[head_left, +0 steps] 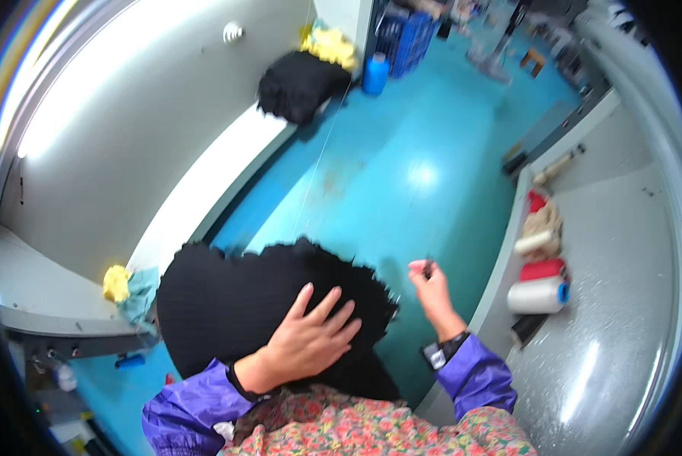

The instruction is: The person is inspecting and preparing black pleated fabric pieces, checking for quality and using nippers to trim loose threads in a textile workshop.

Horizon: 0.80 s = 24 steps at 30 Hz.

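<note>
Seen from above, over a glossy turquoise floor (401, 175). Left hand (310, 338) spread wide, palm flat on a large bundle of black ribbed knit fabric (234, 296) held against the body, near the front edge of a grey workbench (44, 296). Right hand (430, 285) raised just beside the bundle, fingertips pinched narrowly on a small dark object, too small to identify. White thread cones (537, 295) along the left edge of a grey speckled counter (622, 289). Likely risk: bundle sliding off to the floor, being pressed by one open palm rather than gripped.
</note>
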Each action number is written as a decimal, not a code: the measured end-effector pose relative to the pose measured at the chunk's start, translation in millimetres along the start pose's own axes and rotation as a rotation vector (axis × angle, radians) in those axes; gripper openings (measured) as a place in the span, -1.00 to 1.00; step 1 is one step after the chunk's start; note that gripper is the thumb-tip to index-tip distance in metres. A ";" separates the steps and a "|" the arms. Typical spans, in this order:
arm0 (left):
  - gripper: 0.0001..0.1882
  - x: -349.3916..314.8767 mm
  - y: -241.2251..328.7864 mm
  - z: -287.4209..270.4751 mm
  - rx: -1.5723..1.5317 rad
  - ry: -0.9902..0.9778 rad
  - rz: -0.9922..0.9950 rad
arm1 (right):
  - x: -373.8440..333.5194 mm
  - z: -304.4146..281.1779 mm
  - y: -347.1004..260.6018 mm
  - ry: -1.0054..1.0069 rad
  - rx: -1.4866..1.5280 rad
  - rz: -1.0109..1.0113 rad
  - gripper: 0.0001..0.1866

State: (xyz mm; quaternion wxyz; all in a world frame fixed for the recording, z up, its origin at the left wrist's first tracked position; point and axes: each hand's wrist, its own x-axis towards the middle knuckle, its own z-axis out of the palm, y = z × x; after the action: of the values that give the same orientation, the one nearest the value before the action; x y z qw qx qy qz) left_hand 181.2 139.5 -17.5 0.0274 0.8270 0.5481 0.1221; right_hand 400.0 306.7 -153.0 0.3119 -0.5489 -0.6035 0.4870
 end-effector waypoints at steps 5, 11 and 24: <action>-0.58 6.7 -0.6 7.3 -0.005 0.141 0.062 | -21.5 58.0 -94.8 -0.170 -0.082 -0.208 -0.81; -0.38 -12.7 -6.8 1.9 -0.076 0.156 -0.037 | -18.8 74.2 -52.5 -0.154 -0.028 -0.273 -0.74; -0.44 -129.4 -26.7 -29.3 -0.160 0.380 -0.623 | -11.8 45.0 -74.9 -0.150 -0.325 -0.289 -0.66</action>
State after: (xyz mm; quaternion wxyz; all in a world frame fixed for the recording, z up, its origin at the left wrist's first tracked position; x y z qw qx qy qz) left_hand 102.6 29.3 -16.1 0.0256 0.5784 0.7576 0.3015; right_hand 334.5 290.0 -96.4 0.2401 -0.4620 -0.7679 0.3732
